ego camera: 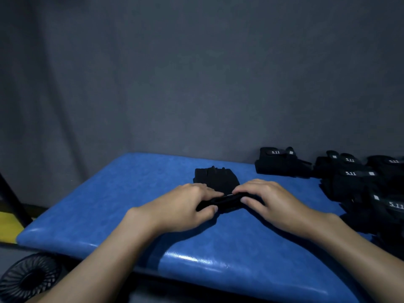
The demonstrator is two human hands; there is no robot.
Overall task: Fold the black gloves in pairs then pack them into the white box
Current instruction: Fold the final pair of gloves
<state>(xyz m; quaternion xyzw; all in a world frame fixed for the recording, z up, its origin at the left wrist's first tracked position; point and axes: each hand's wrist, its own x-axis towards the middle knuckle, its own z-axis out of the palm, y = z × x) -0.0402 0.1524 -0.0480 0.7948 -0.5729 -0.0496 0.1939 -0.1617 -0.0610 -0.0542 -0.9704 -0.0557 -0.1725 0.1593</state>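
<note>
**Both hands on the near end of the gloves**

My left hand (188, 206) and right hand (269, 202) each pinch the near end of the glove pair (216, 179), thumb toward me and fingers curled over the top. The pair lies mid-tabletop (109, 204), straight ahead, its long axis running away from me. The gripped edge runs left to right, and both hands are equally near. I judge the fold goes forward. Black on black hides how many layers I hold. The pile of gloves (354, 184) is cut off at right, and the white box is out of view.

2 hands (185, 206); 1 blue table (98, 204); 1 fan (28, 278); 1 glove bundle (215, 178) at centre; 5 labelled gloves (282, 162) visible at right.
</note>
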